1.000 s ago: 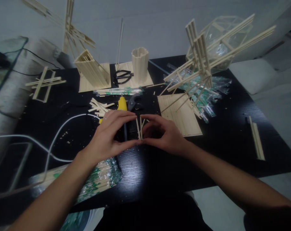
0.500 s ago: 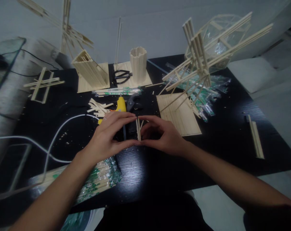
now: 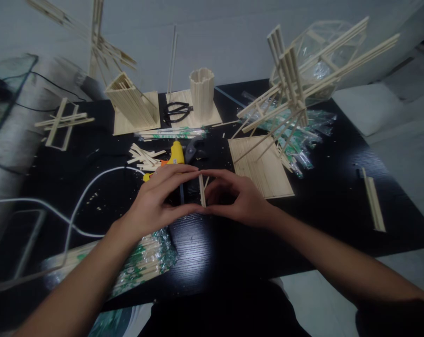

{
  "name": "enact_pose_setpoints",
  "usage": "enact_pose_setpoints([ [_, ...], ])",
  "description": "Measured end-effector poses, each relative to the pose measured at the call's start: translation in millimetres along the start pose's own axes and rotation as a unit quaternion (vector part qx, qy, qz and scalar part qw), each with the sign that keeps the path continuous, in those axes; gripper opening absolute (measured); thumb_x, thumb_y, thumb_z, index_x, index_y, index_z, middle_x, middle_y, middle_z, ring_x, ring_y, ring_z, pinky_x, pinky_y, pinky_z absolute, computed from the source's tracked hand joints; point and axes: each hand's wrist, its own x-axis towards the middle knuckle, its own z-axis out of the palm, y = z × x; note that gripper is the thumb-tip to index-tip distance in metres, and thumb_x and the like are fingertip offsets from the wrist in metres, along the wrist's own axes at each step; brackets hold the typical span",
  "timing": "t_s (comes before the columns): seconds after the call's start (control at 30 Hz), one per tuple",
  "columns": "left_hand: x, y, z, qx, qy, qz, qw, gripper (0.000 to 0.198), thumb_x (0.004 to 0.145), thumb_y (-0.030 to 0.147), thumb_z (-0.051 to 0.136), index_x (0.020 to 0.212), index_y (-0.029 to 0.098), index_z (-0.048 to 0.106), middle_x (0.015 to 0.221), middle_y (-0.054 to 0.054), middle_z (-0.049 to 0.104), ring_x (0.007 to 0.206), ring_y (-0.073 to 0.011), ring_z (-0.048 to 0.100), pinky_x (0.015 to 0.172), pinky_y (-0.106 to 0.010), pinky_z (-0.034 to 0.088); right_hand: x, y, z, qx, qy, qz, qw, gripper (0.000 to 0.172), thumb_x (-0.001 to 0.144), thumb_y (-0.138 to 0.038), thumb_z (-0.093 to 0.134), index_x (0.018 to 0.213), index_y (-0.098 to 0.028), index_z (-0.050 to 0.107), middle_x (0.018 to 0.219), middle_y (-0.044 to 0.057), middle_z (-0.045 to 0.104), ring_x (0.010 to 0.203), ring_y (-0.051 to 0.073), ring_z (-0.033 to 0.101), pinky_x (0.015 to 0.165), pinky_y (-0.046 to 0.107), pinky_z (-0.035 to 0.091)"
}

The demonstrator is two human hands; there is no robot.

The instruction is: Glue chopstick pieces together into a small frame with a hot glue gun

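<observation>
My left hand [image 3: 159, 199] and my right hand [image 3: 238, 196] meet over the middle of the black table [image 3: 331, 206]. Thumbs and forefingers of both pinch a small bundle of short wooden sticks [image 3: 201, 189], held upright between the fingertips. A yellow glue gun [image 3: 174, 154] lies just behind my left hand, beside a dark tool [image 3: 194, 147]. A heap of short cut sticks [image 3: 143, 157] lies to the left of the gun.
A flat stick panel [image 3: 264, 166] lies right of my hands, under a tall angled stick frame [image 3: 289, 89]. At the back stand a stick cup [image 3: 201, 96], scissors [image 3: 177, 111] and a slanted stick box [image 3: 131, 105]. Wrapped chopsticks [image 3: 142, 262] and a white cable [image 3: 78, 206] lie front left.
The sticks between my fingertips have been drawn together from a loose spread into a tight upright bundle. Both hands stay in place.
</observation>
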Motion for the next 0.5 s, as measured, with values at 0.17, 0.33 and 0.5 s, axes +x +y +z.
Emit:
enact_pose_setpoints([
  [0.17,0.1,-0.2,1.0,-0.017,0.017,-0.015,1.0,0.063,0.079,0.042,0.088,0.133,0.021,0.065,0.132,-0.013,0.068,0.122,-0.0264,0.066,0.107,-0.044,0.053,4.5,-2.2,-5.9,0.135,-0.05,0.062,0.988,0.069,0.075,-0.016,0.09,0.137,-0.023,0.062,0.102,0.001,0.076,0.086,0.013,0.074,0.084,0.029,0.062],
  [0.33,-0.2,2.1,1.7,-0.022,0.013,-0.015,1.0,0.064,0.078,0.041,0.089,0.134,0.022,0.064,0.132,-0.012,0.069,0.121,-0.0263,0.066,0.107,-0.045,0.054,9.6,-4.8,-5.5,0.217,-0.045,0.126,0.967,0.022,0.087,-0.029,0.082,0.107,-0.019,0.078,0.088,0.001,0.079,0.077,0.012,0.075,0.074,0.025,0.061],
  [0.5,-0.2,3.2,1.0,-0.029,0.005,-0.004,1.0,0.066,0.077,0.041,0.089,0.135,0.022,0.064,0.13,-0.012,0.069,0.122,-0.0262,0.066,0.107,-0.045,0.054,9.6,-9.3,0.6,0.185,-0.031,0.171,0.967,0.026,0.078,-0.039,0.09,0.091,-0.019,0.08,0.079,0.0,0.078,0.069,0.011,0.072,0.069,0.025,0.06],
])
